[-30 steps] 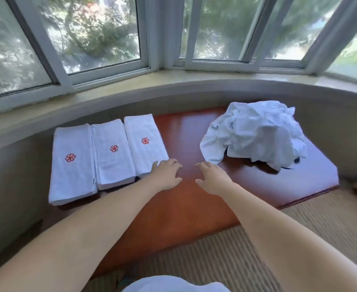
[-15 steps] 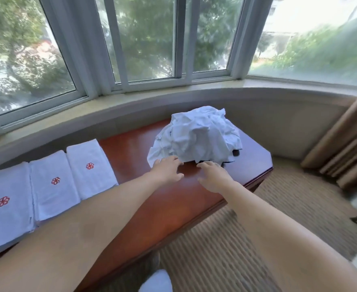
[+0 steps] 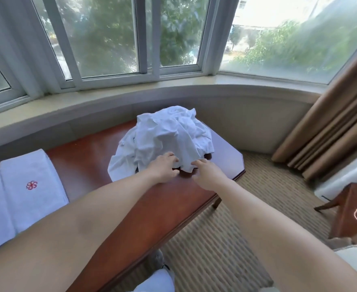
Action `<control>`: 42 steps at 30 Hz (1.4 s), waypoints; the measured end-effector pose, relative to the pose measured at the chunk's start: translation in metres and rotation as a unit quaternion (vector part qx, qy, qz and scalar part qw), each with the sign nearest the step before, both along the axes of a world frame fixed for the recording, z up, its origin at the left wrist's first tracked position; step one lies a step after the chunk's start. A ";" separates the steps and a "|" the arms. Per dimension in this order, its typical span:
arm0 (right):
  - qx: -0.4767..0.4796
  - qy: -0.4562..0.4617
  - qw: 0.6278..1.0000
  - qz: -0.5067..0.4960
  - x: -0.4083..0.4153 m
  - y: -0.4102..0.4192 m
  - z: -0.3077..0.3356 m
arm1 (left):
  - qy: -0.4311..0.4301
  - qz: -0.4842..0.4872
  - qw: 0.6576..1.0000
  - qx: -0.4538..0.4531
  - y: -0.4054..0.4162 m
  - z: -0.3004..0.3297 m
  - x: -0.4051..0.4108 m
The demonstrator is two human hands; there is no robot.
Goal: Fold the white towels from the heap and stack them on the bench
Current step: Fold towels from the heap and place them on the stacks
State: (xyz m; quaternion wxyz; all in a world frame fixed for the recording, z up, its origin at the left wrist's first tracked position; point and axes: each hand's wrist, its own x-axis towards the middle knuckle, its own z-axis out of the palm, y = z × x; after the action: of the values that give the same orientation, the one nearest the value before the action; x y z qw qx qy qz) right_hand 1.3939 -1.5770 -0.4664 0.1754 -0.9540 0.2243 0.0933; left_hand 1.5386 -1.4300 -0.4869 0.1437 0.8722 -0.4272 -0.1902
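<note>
Nearest the camera, both bare forearms reach forward over the red-brown wooden bench (image 3: 152, 207). The left hand (image 3: 162, 168) lies palm down with its fingers loosely spread, the fingertips touching the near hem of the heap of white towels (image 3: 169, 140); whether they pinch the cloth cannot be told. Just to its right, the right hand (image 3: 208, 175) stretches out with its fingers fairly straight, the tips meeting the hanging edge of the same heap, with no clear grip visible. The crumpled heap sits directly beyond both hands, on the bench's far right end. Well to the left of the left hand, folded towels (image 3: 30, 186) with red flower emblems lie side by side on the bench. Beyond the heap curves the window sill (image 3: 173, 89); a brown curtain (image 3: 331, 123) hangs far right of the right hand.
</note>
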 end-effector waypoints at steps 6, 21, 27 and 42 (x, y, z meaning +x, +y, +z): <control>0.009 0.053 0.998 0.025 0.065 -0.065 -0.023 | 0.037 0.034 0.999 -0.007 -0.059 -0.034 0.064; 0.052 0.095 0.988 0.113 0.208 -0.115 -0.074 | 0.026 0.216 0.976 -0.013 -0.091 -0.074 0.175; 0.078 0.093 0.987 0.103 0.225 -0.137 -0.082 | 0.108 0.190 0.976 0.011 -0.104 -0.073 0.172; -0.006 0.170 0.891 0.421 0.277 -0.088 -0.072 | 0.277 0.269 0.919 0.078 -0.046 -0.021 0.099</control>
State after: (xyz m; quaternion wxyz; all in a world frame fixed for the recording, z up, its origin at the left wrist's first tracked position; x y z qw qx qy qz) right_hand 1.6713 -1.6655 -0.5385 0.0737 -0.9297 -0.1712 0.3176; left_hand 1.6373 -1.4756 -0.5077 0.2337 0.8750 -0.1031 -0.4112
